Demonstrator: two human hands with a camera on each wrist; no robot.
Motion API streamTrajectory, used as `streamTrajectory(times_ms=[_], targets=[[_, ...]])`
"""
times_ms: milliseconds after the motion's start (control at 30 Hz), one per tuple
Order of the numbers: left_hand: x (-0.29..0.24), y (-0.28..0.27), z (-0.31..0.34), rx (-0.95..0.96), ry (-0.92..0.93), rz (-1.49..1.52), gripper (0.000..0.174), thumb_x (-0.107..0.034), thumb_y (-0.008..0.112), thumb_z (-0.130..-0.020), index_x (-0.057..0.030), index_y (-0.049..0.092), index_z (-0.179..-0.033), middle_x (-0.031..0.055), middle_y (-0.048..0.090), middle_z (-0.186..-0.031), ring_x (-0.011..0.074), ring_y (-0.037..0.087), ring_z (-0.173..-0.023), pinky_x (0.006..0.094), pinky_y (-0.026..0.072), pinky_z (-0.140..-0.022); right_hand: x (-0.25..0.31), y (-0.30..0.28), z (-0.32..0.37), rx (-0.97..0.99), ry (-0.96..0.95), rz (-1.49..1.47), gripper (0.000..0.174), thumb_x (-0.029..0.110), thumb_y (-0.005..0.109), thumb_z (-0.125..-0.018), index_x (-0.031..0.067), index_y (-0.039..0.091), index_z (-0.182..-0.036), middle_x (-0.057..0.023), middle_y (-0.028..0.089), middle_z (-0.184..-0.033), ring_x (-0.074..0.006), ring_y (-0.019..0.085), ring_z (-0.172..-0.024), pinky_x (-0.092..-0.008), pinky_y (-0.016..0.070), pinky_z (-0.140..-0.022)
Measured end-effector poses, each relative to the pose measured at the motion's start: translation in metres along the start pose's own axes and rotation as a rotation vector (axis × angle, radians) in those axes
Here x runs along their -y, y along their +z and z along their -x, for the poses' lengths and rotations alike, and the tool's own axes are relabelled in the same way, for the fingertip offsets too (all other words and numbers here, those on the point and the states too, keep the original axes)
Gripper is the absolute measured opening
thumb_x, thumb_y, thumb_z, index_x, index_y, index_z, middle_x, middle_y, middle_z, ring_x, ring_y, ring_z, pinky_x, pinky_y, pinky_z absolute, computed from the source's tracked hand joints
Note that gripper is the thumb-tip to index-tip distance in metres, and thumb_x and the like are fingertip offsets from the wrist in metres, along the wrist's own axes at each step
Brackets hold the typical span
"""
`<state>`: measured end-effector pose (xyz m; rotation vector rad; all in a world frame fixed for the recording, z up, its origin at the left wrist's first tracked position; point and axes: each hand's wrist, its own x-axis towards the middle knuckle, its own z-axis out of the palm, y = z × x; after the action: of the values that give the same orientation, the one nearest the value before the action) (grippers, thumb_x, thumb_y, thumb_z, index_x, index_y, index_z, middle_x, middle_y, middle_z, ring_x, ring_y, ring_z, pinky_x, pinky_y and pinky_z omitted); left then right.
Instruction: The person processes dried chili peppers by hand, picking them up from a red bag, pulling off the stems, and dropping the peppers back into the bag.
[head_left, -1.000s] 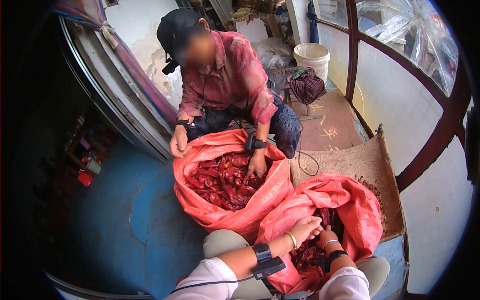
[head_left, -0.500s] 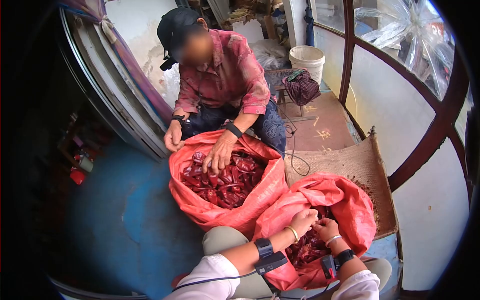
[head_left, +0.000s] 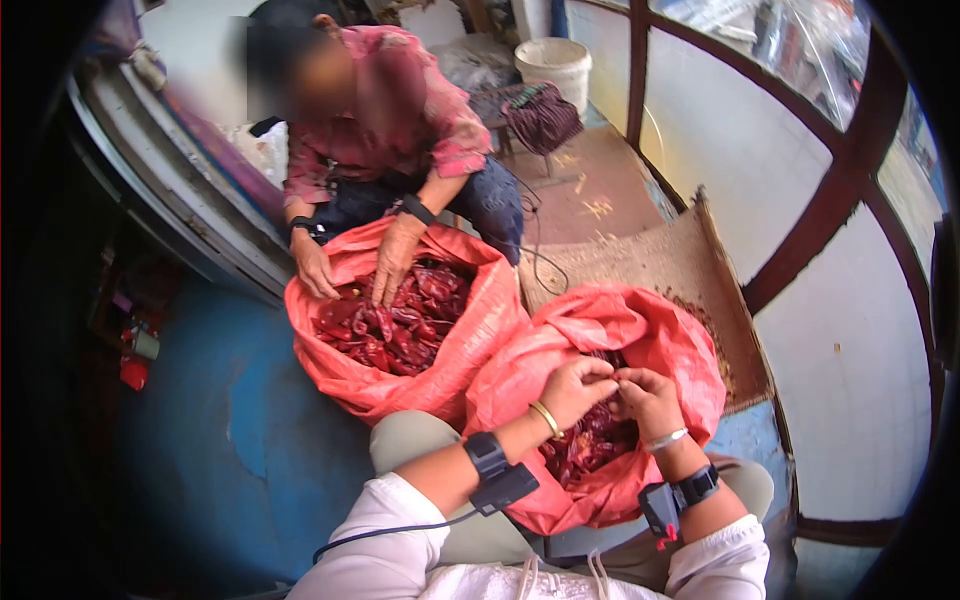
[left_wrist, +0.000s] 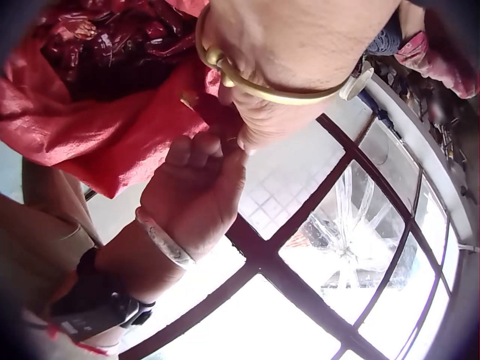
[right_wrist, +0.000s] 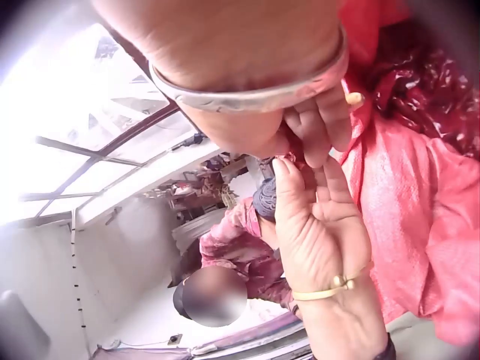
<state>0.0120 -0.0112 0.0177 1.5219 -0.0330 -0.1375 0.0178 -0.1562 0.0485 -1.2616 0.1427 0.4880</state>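
My left hand [head_left: 578, 390], with a gold bangle, and my right hand [head_left: 650, 402], with a silver bangle, meet over the nearer red woven sack [head_left: 520, 375]. Between their fingertips they pinch a dried red chili pepper [left_wrist: 216, 114], its pale stem end sticking out in the left wrist view. Fingers hide most of this pepper. Below the hands, a heap of dark red dried chili peppers [head_left: 590, 445] fills the sack, whose rim is rolled loosely outward.
Opposite, a person in a red shirt [head_left: 440, 110] has both hands at a second red sack [head_left: 420, 395] of chili peppers [head_left: 400, 325]. A woven mat [head_left: 640, 265] with scraps lies to the right, beside a framed glass partition [head_left: 740, 150]. A white bucket [head_left: 555, 70] stands behind.
My right hand has come up from inside the sack to meet the left hand's fingertips. The other person's hand has shifted across their peppers. The head view has swung right and downward.
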Motion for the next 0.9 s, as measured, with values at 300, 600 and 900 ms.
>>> streamTrajectory(times_ms=[300,600,900], targets=[[-0.019,-0.003,-0.006,-0.13,0.169,-0.424,0.008,-0.006,0.057,-0.071,-0.0001,0.059,-0.076,0.0092,0.058,-0.074,0.0175,0.056,-0.069,0.0267,0.0443,-0.064,0.002,-0.003,-0.007,0.098,-0.053,0.053,0.022,-0.001,0.045,-0.078,-0.0029,0.05,-0.1,-0.0063,0.057,-0.08,-0.01,0.056,-0.061,-0.0211,0.0477,-0.055],[-0.009,-0.001,-0.002,-0.103,0.149,-0.203,0.007,-0.005,0.056,-0.074,0.0005,0.058,-0.078,0.0026,0.056,-0.079,0.0106,0.053,-0.072,0.0222,0.0424,-0.063,0.004,-0.008,-0.005,0.176,-0.07,0.037,0.023,0.0,0.044,-0.08,-0.0014,0.048,-0.102,-0.0044,0.056,-0.078,-0.0107,0.056,-0.058,-0.0224,0.0482,-0.053],[-0.018,-0.008,0.005,0.158,-0.178,0.371,0.023,-0.009,0.056,-0.077,-0.0033,0.048,-0.099,0.0026,0.053,-0.091,0.0102,0.051,-0.082,0.0233,0.0424,-0.074,0.012,-0.006,-0.003,0.177,0.021,-0.039,0.028,-0.002,0.038,-0.076,-0.0012,0.048,-0.103,-0.006,0.057,-0.075,-0.0122,0.057,-0.057,-0.0231,0.0484,-0.054]])
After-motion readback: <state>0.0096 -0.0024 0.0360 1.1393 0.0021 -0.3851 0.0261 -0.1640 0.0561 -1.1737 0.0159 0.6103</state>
